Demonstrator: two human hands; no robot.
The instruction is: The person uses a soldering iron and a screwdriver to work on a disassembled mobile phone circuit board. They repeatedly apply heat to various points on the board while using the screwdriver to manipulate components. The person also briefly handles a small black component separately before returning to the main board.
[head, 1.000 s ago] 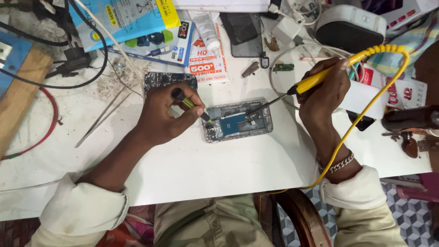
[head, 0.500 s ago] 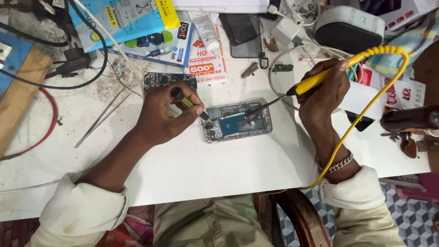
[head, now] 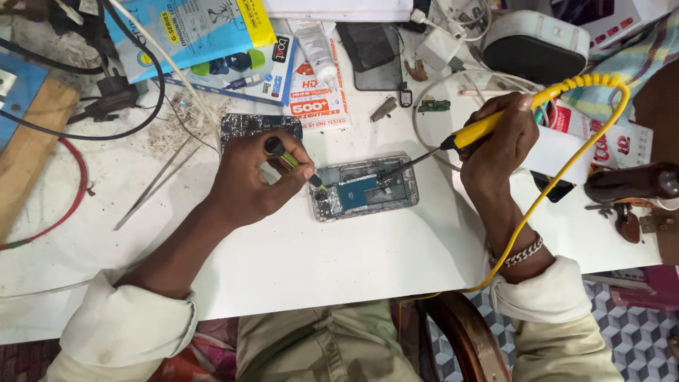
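Mid-frame, the opened phone (head: 364,187) lies flat; left hand (head: 247,180) pinches a small screwdriver (head: 291,160) to steady it, while right hand (head: 498,141) grips the yellow soldering iron (head: 453,143) pencil-style, presumably for tip control.

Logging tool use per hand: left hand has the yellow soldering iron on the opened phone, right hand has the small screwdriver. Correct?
The hands are swapped. In the head view, the right hand holds the yellow soldering iron, its tip over the opened phone, and the left hand holds the small screwdriver, tip at the phone's left end.
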